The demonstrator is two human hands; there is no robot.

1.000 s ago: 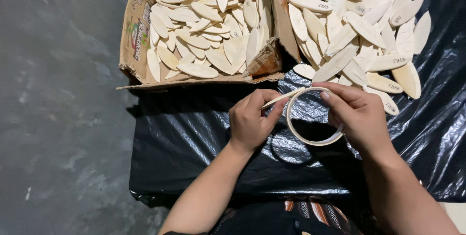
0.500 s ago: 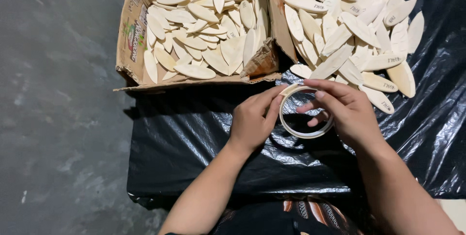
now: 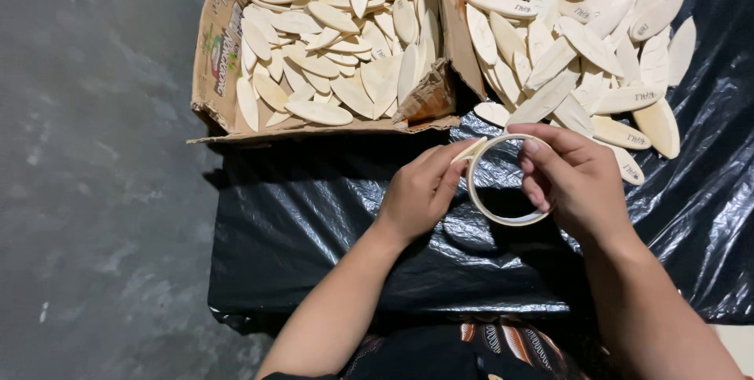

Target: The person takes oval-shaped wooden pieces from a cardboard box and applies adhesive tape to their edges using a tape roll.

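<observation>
Peeling is the step in hand: the left hand (image 3: 420, 191) pinches the loose end of the tape roll (image 3: 503, 184), while the right hand (image 3: 573, 180) grips the ring, fingers hooked through its middle, above the black plastic sheet (image 3: 314, 231). Pale wooden ovals (image 3: 581, 42) lie heaped just beyond, more filling the cardboard box (image 3: 216, 58). Next, probably a steady pull to draw out a strip.

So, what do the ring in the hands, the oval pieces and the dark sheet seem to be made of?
Ring: likely paper masking tape, matte cream, with a loose end.
Oval pieces: probably pale unfinished wood; faint grain.
Dark sheet: thin black plastic, glossy and wrinkled.
</observation>
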